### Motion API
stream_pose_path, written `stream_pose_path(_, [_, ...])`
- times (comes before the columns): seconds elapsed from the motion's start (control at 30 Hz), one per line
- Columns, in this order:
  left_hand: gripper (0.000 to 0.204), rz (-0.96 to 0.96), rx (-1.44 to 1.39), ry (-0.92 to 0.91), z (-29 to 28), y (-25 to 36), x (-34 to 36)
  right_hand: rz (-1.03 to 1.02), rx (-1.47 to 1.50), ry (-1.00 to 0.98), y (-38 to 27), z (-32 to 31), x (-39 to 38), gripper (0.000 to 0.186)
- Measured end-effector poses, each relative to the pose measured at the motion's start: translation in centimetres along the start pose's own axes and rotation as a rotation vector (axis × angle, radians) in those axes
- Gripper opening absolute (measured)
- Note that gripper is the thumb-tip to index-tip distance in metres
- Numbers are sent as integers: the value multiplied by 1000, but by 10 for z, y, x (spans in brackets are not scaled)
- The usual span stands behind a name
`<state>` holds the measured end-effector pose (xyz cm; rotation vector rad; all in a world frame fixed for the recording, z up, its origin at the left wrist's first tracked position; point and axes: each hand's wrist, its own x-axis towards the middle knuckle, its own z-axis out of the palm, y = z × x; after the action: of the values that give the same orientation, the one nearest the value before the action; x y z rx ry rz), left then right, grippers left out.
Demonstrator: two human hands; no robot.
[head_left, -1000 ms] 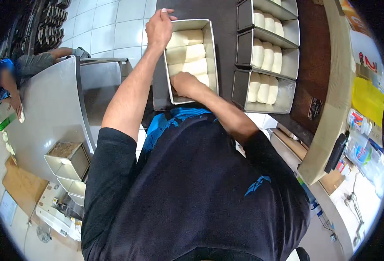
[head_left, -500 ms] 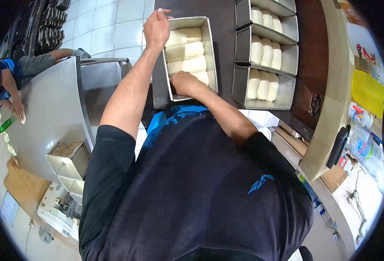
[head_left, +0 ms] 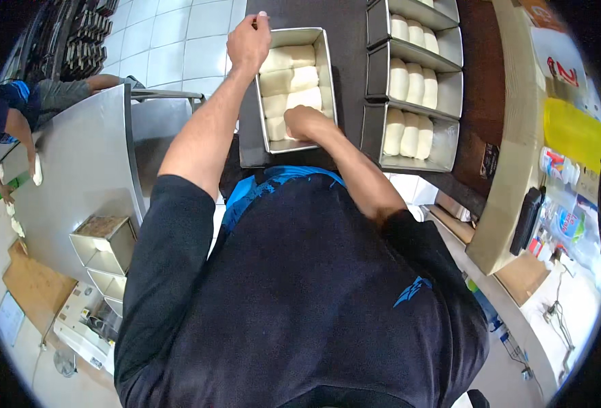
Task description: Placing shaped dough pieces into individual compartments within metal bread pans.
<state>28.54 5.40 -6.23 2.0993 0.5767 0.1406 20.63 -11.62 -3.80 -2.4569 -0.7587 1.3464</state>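
A rectangular metal loaf pan (head_left: 332, 102) lies in front of me with several pale dough pieces (head_left: 293, 79) in two columns. My right hand (head_left: 308, 124) reaches into its near part, curled into a fist with the knuckles down against the dough; its underside is hidden. Beyond the far left corner of the pan, my left hand (head_left: 249, 45) is raised with its fingers curled in toward the thumb. Nothing shows in it.
On the dark table (head_left: 259, 158), a row of loaf pans (head_left: 376, 136) with dough rolls stands to the right. At left, a co-worker's hand (head_left: 37, 170) is over a metal table (head_left: 103, 136) beside a green scraper (head_left: 16, 185). Empty-looking pans (head_left: 103, 245) sit nearer. Bottles (head_left: 565, 224) lie far right.
My right hand has shifted right across the dough, away from the pan's left wall. My left fingers, stretched over the corner before, have curled in. The co-worker's hands have moved around the green scraper.
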Motion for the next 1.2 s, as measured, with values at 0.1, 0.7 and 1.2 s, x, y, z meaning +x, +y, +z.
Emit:
stream_pose_path(0.1, [48, 130, 194, 52, 1, 12, 5, -7, 119, 77, 3, -19, 3, 22])
stream_pose_path(0.7, [48, 672, 215, -276, 24, -5, 36, 166, 262, 568, -30, -54, -81, 22])
stream_pose_path(1.2, [40, 698, 236, -325, 20, 4, 35, 234, -4, 118, -19, -29, -19, 24])
